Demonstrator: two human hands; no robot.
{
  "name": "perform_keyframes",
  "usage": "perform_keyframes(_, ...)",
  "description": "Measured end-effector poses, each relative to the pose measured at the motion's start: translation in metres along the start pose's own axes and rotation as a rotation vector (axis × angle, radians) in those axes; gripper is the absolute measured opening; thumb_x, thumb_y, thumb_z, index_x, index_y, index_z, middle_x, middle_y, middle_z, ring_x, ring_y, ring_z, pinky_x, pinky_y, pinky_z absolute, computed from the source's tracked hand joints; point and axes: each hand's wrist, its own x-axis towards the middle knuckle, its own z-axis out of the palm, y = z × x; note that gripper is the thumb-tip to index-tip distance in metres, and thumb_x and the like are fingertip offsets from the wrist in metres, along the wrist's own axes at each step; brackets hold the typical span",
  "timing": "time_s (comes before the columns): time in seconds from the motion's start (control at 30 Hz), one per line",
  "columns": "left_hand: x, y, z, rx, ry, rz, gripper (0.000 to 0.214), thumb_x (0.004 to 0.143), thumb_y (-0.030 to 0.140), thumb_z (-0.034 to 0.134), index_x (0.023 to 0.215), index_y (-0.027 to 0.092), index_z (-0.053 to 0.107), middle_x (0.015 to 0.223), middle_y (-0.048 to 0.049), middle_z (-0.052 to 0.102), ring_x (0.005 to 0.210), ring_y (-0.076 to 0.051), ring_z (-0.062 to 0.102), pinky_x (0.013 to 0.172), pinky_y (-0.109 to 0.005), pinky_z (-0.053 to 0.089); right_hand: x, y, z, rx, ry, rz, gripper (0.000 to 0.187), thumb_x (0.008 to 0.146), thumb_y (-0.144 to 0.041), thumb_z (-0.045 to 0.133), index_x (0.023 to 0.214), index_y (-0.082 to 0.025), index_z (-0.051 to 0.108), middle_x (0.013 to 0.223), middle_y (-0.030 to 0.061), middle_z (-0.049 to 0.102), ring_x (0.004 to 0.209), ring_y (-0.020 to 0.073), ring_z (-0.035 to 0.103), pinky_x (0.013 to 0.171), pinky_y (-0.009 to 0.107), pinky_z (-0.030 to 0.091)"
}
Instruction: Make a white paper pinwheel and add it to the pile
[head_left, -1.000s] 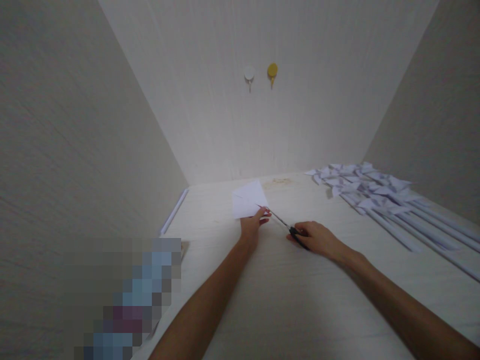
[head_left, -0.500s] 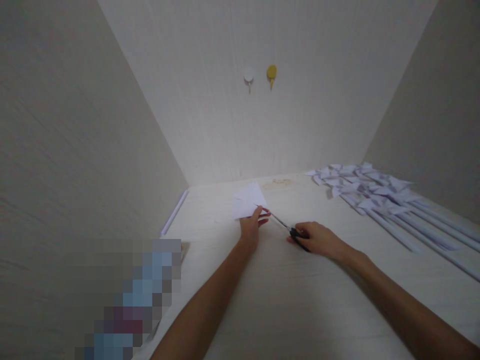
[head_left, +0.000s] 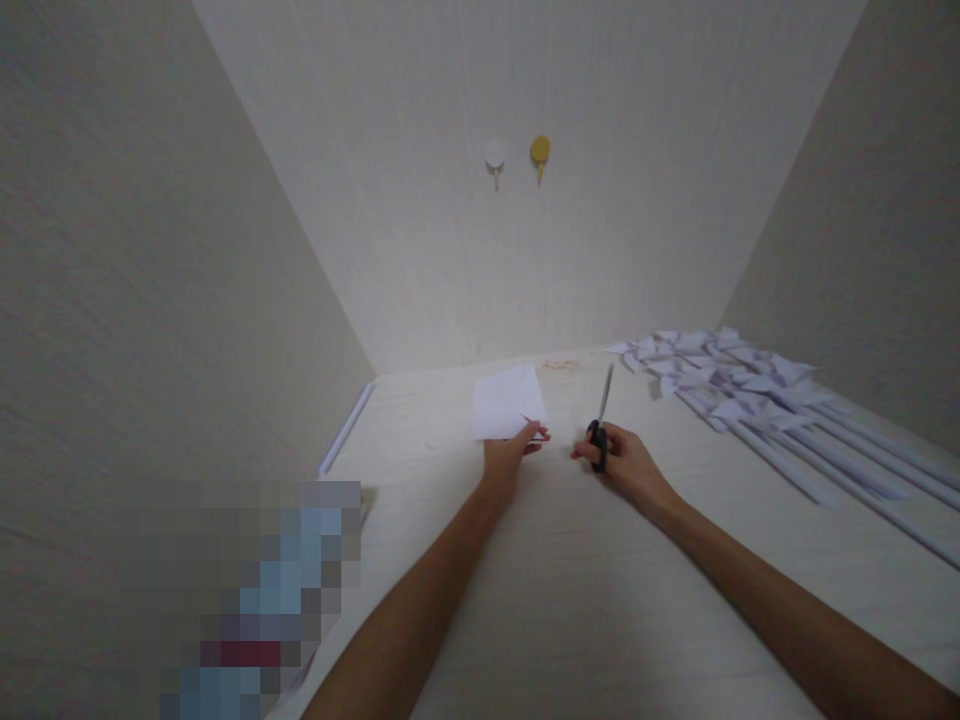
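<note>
My left hand (head_left: 510, 450) pinches the lower right part of a square white sheet of paper (head_left: 506, 395), holding it over the pale table. A short dark slit shows in the sheet beside my thumb. To the right, my right hand (head_left: 619, 460) is wrapped round the black handles of a pair of scissors (head_left: 599, 440). Their blades look closed and point up and away from me, apart from the paper.
Several paper pinwheels (head_left: 750, 385) on rolled white paper sticks lie in a pile on the right. One white paper tube (head_left: 345, 430) lies along the table's left edge. A white hook (head_left: 495, 155) and a yellow hook (head_left: 540, 150) are on the back wall. A blurred-out patch covers the lower left.
The scissors have come away from the paper and swung from pointing left to pointing upward. The sheet has turned slightly and shifted right in my left hand.
</note>
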Motion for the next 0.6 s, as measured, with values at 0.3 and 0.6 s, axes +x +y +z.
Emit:
perform_keyframes(0.3, -0.0095, -0.0032, 0.0045, 0.137, -0.264, -0.016, 0.014, 0.062, 0.026, 0.061, 0.068, 0.014, 0.062, 0.069, -0.0064, 0.066, 0.062, -0.015, 0.061, 0.057, -0.025, 0.047, 0.0017, 0.0005, 0.0042, 0.203, 0.121, -0.006, 0.035, 0.057, -0.046, 0.064, 0.067, -0.017, 0.047, 0.052, -0.0051, 0.046, 0.042, 0.0063, 0.037, 0.039, 0.020, 0.027)
perform_keyframes(0.6, -0.0087, -0.0025, 0.0046, 0.363, -0.353, 0.079, 0.014, 0.056, 0.023, 0.065, 0.064, 0.013, 0.061, 0.064, -0.0035, 0.063, 0.058, -0.012, 0.057, 0.053, -0.022, 0.044, 0.0029, 0.0045, 0.0055, 0.281, 0.194, -0.104, 0.026, 0.051, -0.025, 0.070, 0.061, -0.017, 0.048, 0.050, -0.0067, 0.045, 0.044, 0.0053, 0.038, 0.041, 0.019, 0.027)
